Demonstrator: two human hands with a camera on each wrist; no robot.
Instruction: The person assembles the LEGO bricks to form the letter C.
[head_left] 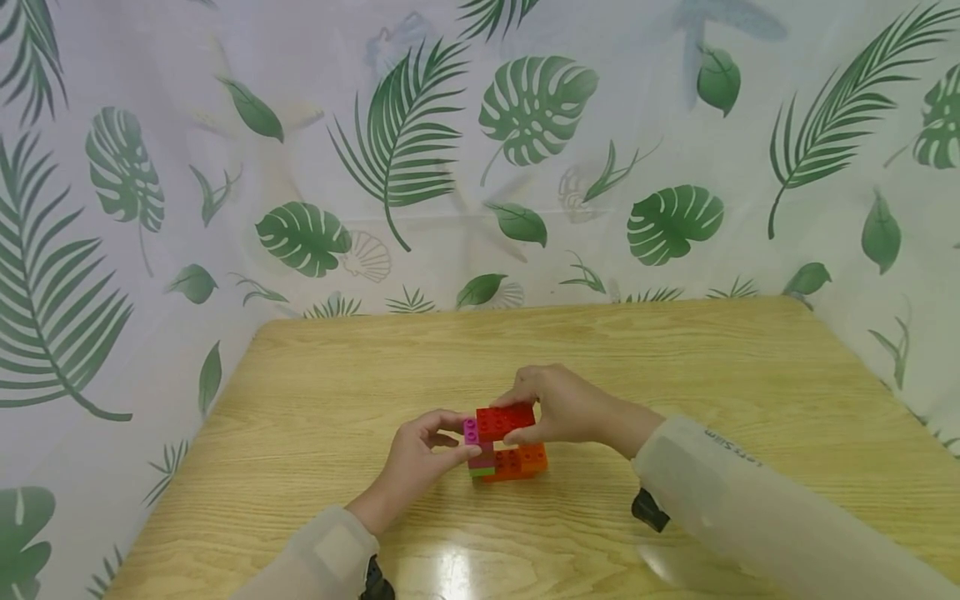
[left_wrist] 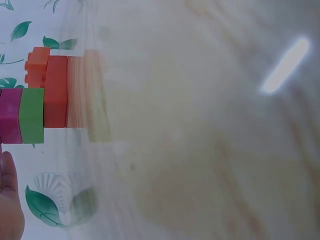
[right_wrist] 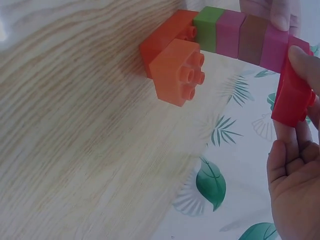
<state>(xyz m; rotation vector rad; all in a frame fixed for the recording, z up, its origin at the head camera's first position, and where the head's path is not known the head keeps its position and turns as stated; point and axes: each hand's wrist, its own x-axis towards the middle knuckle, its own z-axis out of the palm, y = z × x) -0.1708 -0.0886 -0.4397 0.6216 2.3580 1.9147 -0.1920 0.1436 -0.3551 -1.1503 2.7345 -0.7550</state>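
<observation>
A column of toy building bricks rises from a long orange base brick (right_wrist: 167, 36). From below upward come a green brick (right_wrist: 208, 29), a pink brick (right_wrist: 230, 33), a brown brick (right_wrist: 252, 40) and a magenta brick (right_wrist: 273, 49). Also on the base sits a smaller orange brick (right_wrist: 172, 72), studs up. My left hand (head_left: 420, 450) pinches the column's upper part between thumb and fingers. My right hand (head_left: 566, 406) grips a red brick (head_left: 497, 423) by its sides, one end of it overlapping the top magenta brick and the rest jutting out rightward above the orange bricks.
The bricks stand on a wood-grain table (head_left: 360, 375). A white cloth (head_left: 450, 275) with green leaf prints hangs behind the table and along its sides. Light reflects off the tabletop near the front.
</observation>
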